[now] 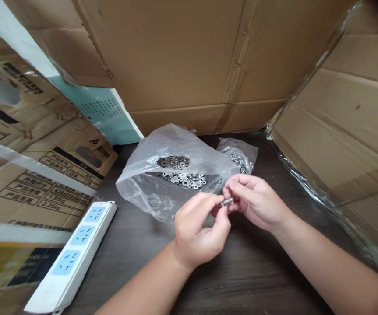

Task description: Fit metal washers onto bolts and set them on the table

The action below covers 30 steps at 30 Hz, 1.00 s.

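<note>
A small silvery bolt (pixel 227 202) lies across the gap between my two hands, above the dark tabletop. My left hand (pixel 202 229) pinches one end of it between thumb and forefinger. At the other end, the closed fingers of my right hand (pixel 256 201) grip it; what else they may hold is hidden. Just beyond my hands, a large clear plastic bag (pixel 136 186) lies spread out, with a pile of metal washers and nuts (pixel 187 178) in it. Behind my right hand sits a smaller clear bag (pixel 251 153) of bolts and nuts.
A white power strip (pixel 86 245) with light-blue sockets lies along the left side of the table (pixel 136 271). Cardboard walls stand at the left (pixel 37 153), back (pixel 175 57) and right (pixel 346 131). A pale blue printed sheet (pixel 103 109) leans in the back left corner.
</note>
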Available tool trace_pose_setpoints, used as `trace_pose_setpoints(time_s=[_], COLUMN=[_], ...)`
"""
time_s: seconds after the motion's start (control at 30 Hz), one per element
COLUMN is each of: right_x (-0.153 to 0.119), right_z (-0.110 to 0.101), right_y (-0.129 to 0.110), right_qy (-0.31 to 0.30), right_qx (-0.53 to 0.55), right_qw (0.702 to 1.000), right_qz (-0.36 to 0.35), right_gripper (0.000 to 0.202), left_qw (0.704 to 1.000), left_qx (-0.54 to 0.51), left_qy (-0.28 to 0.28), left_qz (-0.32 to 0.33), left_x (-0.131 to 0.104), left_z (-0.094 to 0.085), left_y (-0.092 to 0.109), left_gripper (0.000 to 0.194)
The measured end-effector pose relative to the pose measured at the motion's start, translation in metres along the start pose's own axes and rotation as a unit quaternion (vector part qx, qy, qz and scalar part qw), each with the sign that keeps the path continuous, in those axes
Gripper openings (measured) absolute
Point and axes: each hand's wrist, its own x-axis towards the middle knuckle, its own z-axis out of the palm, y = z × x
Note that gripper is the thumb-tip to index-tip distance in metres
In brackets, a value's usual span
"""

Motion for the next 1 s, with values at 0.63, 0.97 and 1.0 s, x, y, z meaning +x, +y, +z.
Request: trace_pose_setpoints(time_s=[0.63,0.97,1.0], right_x=[0.105,0.105,0.105], right_z=[0.062,0.052,0.05], right_y=[-0.022,-0.003,-0.002], right_qy=[-0.151,-0.126,-0.119], right_qx=[-0.762,-0.765,-0.762], right_qw=[0.629,0.63,0.636], right_qz=[0.025,0.044,0.033], right_gripper=[0.034,0.025,0.028], left_qw=[0.989,0.989,0.989], left_qx=[0.065,0.065,0.063], left_qy=[-0.036,-0.036,-0.037], left_qz=[0.127,0.126,0.125], left_x=[-0.004,-0.004,-0.004], left_z=[-0.008,-0.008,-0.008], left_y=[0.016,0.015,0.015], left_gripper=[0.025,0.023,0.024])
